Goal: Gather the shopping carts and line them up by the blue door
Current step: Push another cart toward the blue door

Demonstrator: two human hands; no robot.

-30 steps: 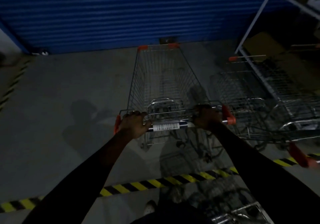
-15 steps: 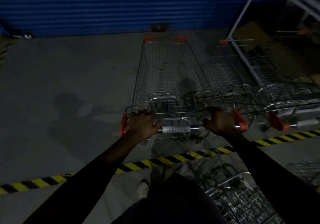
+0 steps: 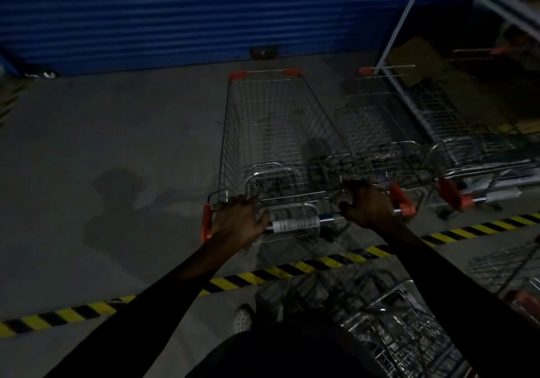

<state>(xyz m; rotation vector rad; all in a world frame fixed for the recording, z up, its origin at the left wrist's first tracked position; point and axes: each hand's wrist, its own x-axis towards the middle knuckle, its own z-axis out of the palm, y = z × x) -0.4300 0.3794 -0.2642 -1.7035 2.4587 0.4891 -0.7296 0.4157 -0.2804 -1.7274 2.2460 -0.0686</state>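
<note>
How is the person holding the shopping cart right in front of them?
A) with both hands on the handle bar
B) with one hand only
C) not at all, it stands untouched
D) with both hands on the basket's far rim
A: the left hand and the right hand each curl round the handle bar of the shopping cart, one near each orange end.
</note>
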